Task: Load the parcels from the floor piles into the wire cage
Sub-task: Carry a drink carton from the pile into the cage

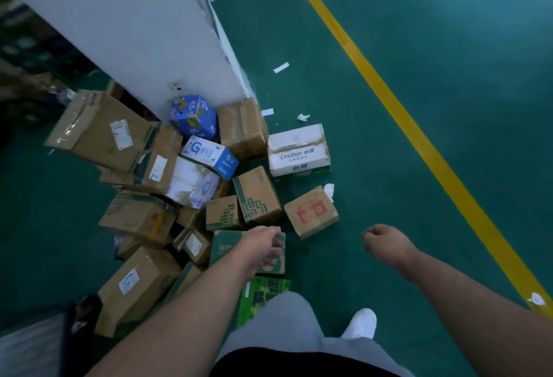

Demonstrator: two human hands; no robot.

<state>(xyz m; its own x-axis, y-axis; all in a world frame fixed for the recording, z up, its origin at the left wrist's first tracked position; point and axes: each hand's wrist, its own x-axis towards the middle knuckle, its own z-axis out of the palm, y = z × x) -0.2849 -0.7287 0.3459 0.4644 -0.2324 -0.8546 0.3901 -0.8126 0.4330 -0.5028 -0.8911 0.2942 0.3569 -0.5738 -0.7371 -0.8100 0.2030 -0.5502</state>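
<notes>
The person is leaning over a heap of brown, white and blue cardboard parcels [140, 215] that is lying on the green floor [434, 125] against the foot of a white wall [119, 32]. The left hand [266, 243] is reaching out over a dark green cardboard box [223, 242] at the near edge of the heap, fingers relaxed and spread, gripping nothing; whether it is already touching the box is unclear. The right hand [386, 245] is hanging to the right above bare floor, fingers loosely curled and empty, near a small brown carton with red print [311, 212]. The wire cage is not showing anywhere in view.

The step in hand looks like picking up the green box. It would go best by bringing the right hand across to the box's right side while the left is taking the left side, lifting squarely so neighbouring cartons are not dragged along.
</notes>
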